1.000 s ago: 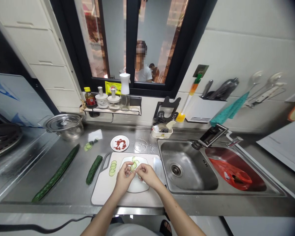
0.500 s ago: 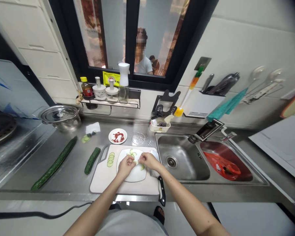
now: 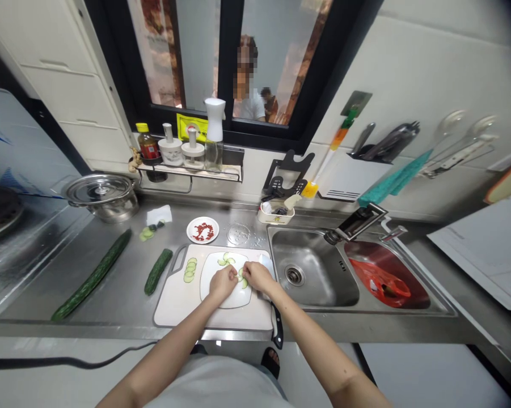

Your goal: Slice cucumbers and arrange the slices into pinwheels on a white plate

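A white plate (image 3: 232, 298) rests on the cutting board (image 3: 174, 309), with cucumber slices (image 3: 226, 259) near its far rim. Over the plate's middle, my left hand (image 3: 223, 281) has its fingers pinched at a small pale slice piece. My right hand (image 3: 256, 276) is closed beside it, its fingertips at a cucumber slice (image 3: 243, 281) on the plate's right side. Overlapping cucumber slices (image 3: 190, 270) lie on the board left of the plate. A knife (image 3: 277, 327) lies at the board's right edge, its blade partly hidden by my right arm.
A short cucumber (image 3: 158, 272) and a long one (image 3: 92, 276) lie left of the board. Behind it stands a small plate (image 3: 203, 230) of red pieces. The sink (image 3: 315, 272) is right, a lidded pot (image 3: 106, 198) back left.
My left hand has moved slightly right on the plate, closer to my right hand. More of the slices on the plate's right side now shows. The view has shifted a little.
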Action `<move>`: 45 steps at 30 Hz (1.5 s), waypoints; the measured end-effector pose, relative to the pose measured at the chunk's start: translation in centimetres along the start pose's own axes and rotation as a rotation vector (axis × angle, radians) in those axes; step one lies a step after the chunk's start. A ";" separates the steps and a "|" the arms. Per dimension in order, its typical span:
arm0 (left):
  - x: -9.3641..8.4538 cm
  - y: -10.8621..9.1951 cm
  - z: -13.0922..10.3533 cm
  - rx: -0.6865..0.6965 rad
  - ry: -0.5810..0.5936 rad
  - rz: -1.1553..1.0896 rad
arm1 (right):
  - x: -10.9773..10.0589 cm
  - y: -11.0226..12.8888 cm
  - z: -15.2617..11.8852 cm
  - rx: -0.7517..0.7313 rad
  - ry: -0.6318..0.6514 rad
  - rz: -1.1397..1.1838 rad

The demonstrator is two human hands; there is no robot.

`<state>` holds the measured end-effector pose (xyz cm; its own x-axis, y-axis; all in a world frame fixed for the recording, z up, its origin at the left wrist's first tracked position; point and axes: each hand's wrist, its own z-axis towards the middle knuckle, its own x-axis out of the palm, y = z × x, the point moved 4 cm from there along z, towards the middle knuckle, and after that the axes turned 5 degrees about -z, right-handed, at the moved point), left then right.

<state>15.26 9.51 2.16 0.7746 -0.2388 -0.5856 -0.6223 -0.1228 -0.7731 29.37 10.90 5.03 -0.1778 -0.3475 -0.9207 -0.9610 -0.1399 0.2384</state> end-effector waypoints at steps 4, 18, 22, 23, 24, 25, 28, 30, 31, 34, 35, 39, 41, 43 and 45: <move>0.2 -0.5 -0.2 0.001 0.010 0.124 | 0.3 0.2 -0.1 0.013 0.010 -0.062; 0.1 -1.0 -0.4 0.046 0.023 0.276 | 0.6 0.5 -0.3 0.020 -0.013 -0.151; 0.2 -1.3 -0.7 0.171 0.024 0.273 | 0.4 0.3 -0.3 0.026 -0.030 -0.135; 0.3 -1.4 -0.8 0.210 0.026 0.274 | 0.3 0.1 -0.4 0.035 -0.047 -0.117; 0.3 -1.5 -0.9 0.242 0.030 0.278 | 0.1 -0.2 -0.4 0.046 -0.072 -0.094; 0.4 -1.5 -1.0 0.264 0.039 0.285 | -0.1 -0.5 -0.5 0.061 -0.100 -0.067; 0.6 -1.4 -1.3 0.288 0.079 0.323 | -0.4 -1.4 -1.0 0.119 -0.149 -0.007; 0.7 -1.3 -1.5 0.299 0.098 0.346 | -0.3 -1.8 -1.5 0.160 -0.140 0.005; 0.7 -1.3 -1.5 0.305 0.102 0.355 | -0.1 -1.9 -1.6 0.177 -0.127 0.007; 0.9 -1.1 -1.7 0.335 0.107 0.373 | 0.4 -2.0 -2.0 0.212 -0.096 0.006; 1.0 -1.1 -1.7 0.345 0.109 0.373 | 0.5 -2.0 -2.0 0.218 -0.090 0.003; 1.0 -0.8 -1.8 0.352 0.121 0.354 | 0.7 -2.0 -1.8 0.214 -0.083 -0.022; 1.0 -0.7 -1.8 0.338 0.134 0.345 | 0.7 -2.0 -1.7 0.201 -0.081 -0.040; 1.0 -0.7 -1.7 0.328 0.147 0.343 | 0.6 -2.0 -1.7 0.191 -0.079 -0.055; 1.1 -0.7 -1.7 0.327 0.155 0.356 | 0.6 -2.0 -1.7 0.185 -0.080 -0.064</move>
<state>16.33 7.73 2.50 0.4801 -0.3538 -0.8027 -0.7574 0.2944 -0.5828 31.56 9.44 4.50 -0.1245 -0.2680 -0.9553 -0.9921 0.0162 0.1248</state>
